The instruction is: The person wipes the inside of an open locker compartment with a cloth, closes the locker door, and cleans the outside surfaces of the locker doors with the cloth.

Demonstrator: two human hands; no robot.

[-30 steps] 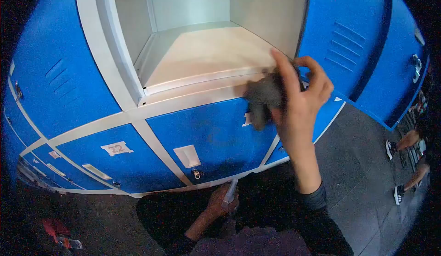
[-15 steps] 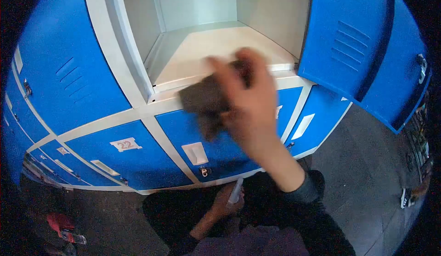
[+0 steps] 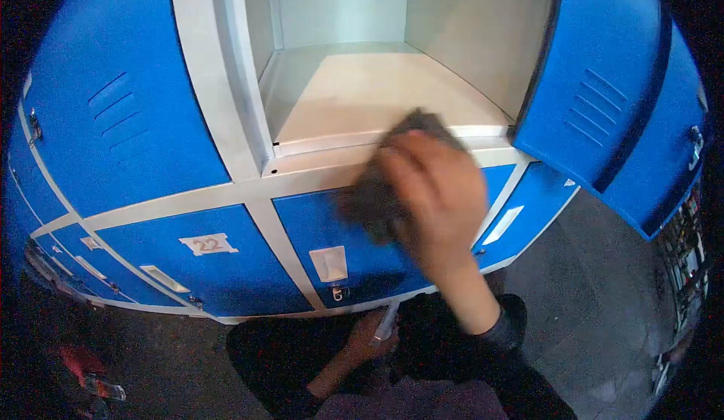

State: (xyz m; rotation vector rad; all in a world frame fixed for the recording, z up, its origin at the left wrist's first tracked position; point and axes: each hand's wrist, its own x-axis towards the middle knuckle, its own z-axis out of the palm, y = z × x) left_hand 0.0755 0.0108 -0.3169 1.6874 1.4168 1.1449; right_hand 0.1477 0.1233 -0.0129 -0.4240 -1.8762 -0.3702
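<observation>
My right hand, blurred by motion, is closed on a dark grey cloth at the front edge of an open locker compartment. The cloth covers part of the pale sill and the top of the blue door below. Lower down, near my lap, my left hand is wrapped round a small whitish, translucent object that I cannot identify. The compartment floor is pale and lit.
The blue locker door stands open on the right. A closed door with the label 22 is at the lower left. A red item lies on the dark floor at the bottom left. Blurred items line the far right.
My right hand and the cloth have moved left from the compartment's right corner to the middle of its front edge. My left hand stays low with its object. The view has shifted slightly.
</observation>
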